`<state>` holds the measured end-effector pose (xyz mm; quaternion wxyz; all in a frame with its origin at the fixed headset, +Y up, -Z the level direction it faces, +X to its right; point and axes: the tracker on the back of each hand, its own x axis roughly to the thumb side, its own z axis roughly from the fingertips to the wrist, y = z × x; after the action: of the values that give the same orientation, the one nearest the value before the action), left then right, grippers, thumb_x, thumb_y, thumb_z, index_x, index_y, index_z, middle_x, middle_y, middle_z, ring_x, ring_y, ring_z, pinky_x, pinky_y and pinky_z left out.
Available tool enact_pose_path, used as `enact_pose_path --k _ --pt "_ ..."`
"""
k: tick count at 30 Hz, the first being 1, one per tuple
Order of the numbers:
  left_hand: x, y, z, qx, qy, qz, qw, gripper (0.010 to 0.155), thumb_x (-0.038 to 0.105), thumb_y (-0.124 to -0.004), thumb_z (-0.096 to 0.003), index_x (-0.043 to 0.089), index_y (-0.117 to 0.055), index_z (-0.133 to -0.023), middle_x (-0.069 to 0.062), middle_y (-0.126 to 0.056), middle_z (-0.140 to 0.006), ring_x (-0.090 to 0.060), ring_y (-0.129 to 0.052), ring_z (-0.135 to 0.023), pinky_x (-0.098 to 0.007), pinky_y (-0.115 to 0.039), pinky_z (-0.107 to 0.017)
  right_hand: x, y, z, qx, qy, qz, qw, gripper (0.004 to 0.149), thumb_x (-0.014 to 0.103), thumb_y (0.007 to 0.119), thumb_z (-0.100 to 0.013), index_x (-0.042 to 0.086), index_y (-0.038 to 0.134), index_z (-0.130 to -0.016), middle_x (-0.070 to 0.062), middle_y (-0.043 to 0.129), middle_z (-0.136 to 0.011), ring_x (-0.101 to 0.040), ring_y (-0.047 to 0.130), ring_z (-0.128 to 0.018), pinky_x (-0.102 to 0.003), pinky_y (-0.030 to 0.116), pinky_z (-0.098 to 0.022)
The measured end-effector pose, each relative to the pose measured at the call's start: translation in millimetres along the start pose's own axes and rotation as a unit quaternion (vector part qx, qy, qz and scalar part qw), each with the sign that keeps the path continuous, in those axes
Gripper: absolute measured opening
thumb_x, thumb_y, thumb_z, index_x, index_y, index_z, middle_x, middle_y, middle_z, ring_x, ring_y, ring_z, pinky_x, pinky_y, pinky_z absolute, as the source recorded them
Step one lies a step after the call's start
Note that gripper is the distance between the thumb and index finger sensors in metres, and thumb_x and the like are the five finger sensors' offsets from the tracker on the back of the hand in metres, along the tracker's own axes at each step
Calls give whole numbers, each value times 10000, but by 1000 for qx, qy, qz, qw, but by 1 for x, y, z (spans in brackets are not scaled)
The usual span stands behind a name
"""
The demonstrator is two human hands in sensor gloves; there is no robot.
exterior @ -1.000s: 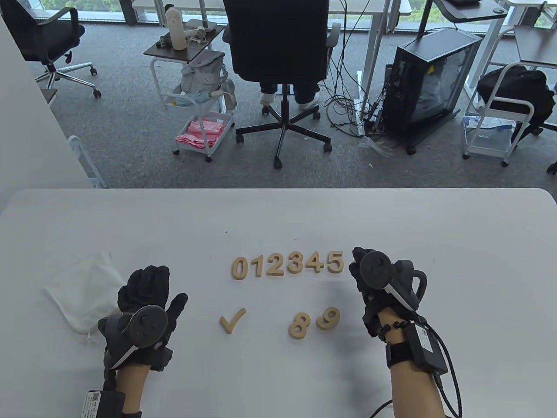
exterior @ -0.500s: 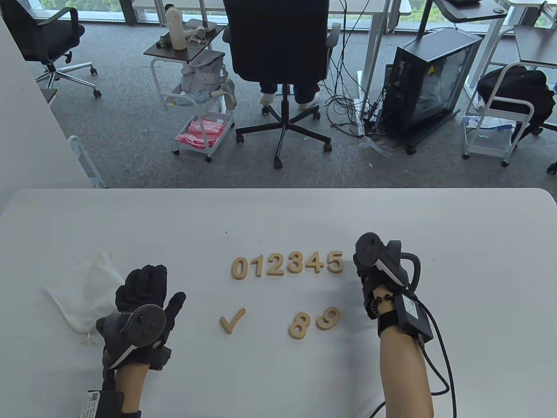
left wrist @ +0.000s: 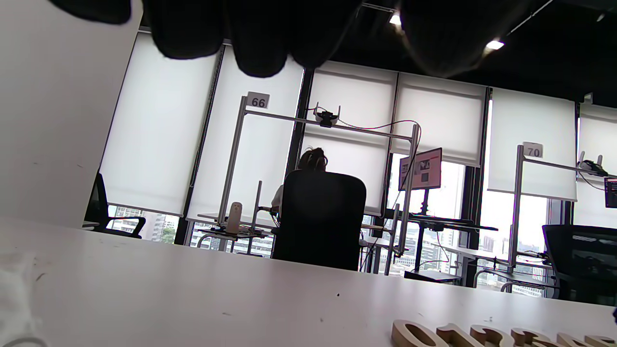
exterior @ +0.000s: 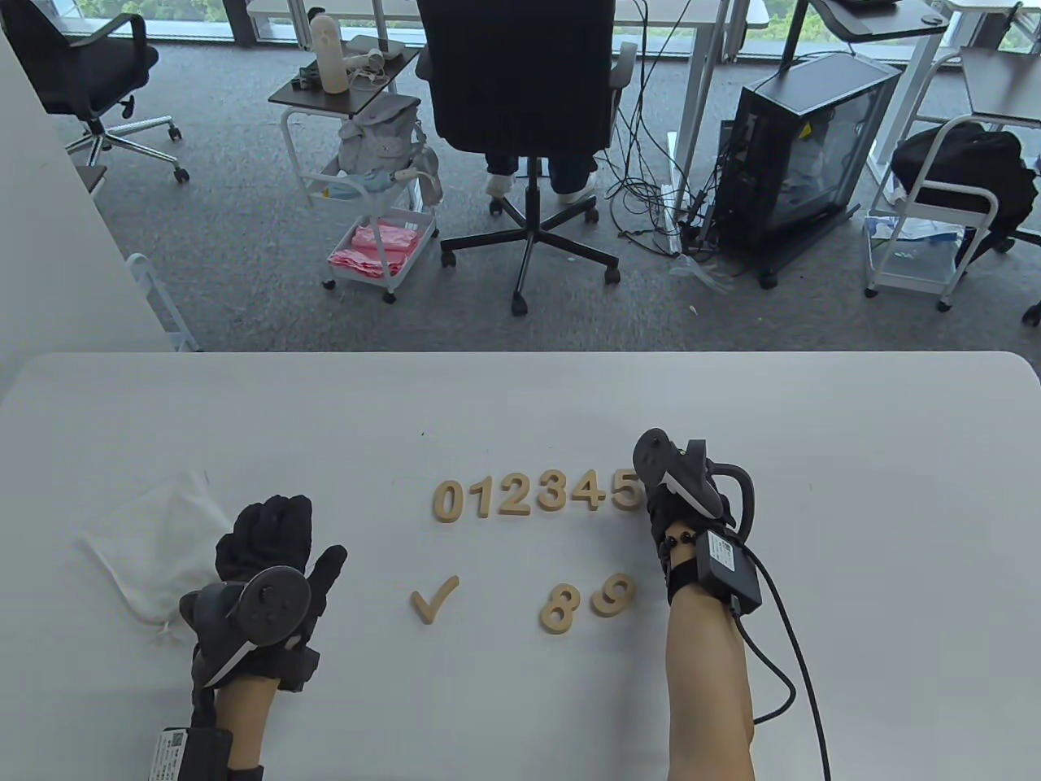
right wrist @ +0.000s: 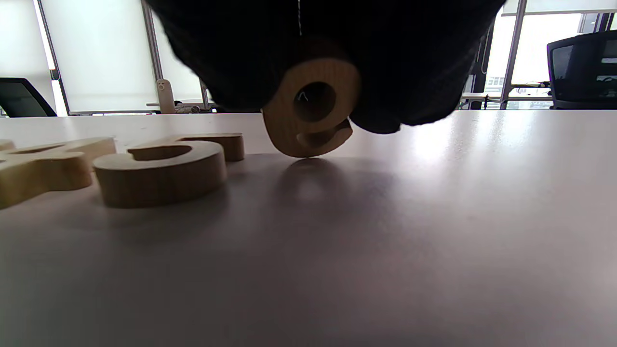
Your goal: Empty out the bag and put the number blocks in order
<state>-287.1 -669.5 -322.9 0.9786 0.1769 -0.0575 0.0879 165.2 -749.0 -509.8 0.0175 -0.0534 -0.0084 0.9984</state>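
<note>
Wooden number blocks 0 to 5 [exterior: 537, 494] lie in a row mid-table. The 8 [exterior: 557, 608], the 9 [exterior: 614, 595] and a check mark [exterior: 434, 599] lie nearer me. My right hand [exterior: 660, 503] is just right of the 5 [exterior: 625, 490], its fingers hidden under the tracker. In the right wrist view its fingers [right wrist: 409, 72] pinch a looped number block, seemingly a 6 [right wrist: 311, 108], upright with its lower edge at the tabletop beside the 5 [right wrist: 161, 171]. My left hand [exterior: 305, 537] lies open and flat beside the white bag [exterior: 150, 545], holding nothing.
The white table [exterior: 854, 455] has its far edge ahead. Beyond it are an office chair [exterior: 520, 122], a trolley [exterior: 374, 244] and a computer case [exterior: 805, 154]. In the left wrist view the number row [left wrist: 482, 335] and the bag's edge [left wrist: 14, 299] show low.
My right hand has moved left and slightly away from me, closing on the right end of the row next to the 5. The left hand and the other blocks have stayed put.
</note>
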Motion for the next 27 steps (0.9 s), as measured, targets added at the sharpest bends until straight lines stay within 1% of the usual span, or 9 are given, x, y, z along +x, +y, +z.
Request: enact_pose_path --k 2,4,7,11,17,19,27 --pt "0 0 0 1 0 0 1000 745 500 -709 -528 42 -576 -1100 -296 -576 -1105 -628 -620 -992 -793 -517 -643 1 0 0 3 2 2 1000 432 289 852 -479 215 836 -905 -112 792 -1000 -353 931 -847 -459 872 -631" --pt "0 0 0 1 -1 0 1000 746 499 -709 -528 39 -577 -1100 -300 -575 -1104 -630 -618 -992 -794 -517 -642 2 2 1 20 1 6 1000 444 280 850 -479 214 820 -917 -118 771 -1012 -358 924 -853 -462 868 -632" --pt "0 0 0 2 0 0 1000 745 499 -709 -528 40 -577 -1100 -299 -576 -1104 -630 -621 -991 -794 -517 -642 3 3 2 14 -4 20 1000 446 278 852 -476 215 817 -917 -116 767 -1013 -355 922 -855 -460 866 -633" --pt "0 0 0 3 0 1 1000 745 500 -708 -529 42 -575 -1101 -298 -575 -1105 -630 -619 -992 -794 -516 -643 1 4 2 23 1 19 1000 459 267 854 -475 215 800 -928 -118 747 -1025 -356 914 -861 -463 860 -636" --pt "0 0 0 2 0 0 1000 745 500 -709 -528 42 -576 -1100 -300 -575 -1105 -629 -619 -992 -794 -516 -643 1 9 4 43 -10 28 999 467 244 854 -473 216 783 -933 -120 727 -1034 -332 924 -853 -443 863 -636" --pt "0 0 0 3 0 0 1000 745 500 -709 -528 42 -576 -1101 -299 -575 -1105 -628 -618 -993 -794 -516 -642 0 10 5 39 -13 31 999 472 242 856 -471 216 777 -935 -119 726 -1034 -328 924 -851 -440 861 -637" --pt "0 -1 0 2 1 0 1000 746 500 -709 -528 42 -576 -1100 -298 -575 -1105 -628 -620 -992 -793 -518 -642 0 12 3 53 -15 28 998 485 237 845 -476 210 758 -953 -127 707 -1046 -331 917 -855 -445 856 -643"
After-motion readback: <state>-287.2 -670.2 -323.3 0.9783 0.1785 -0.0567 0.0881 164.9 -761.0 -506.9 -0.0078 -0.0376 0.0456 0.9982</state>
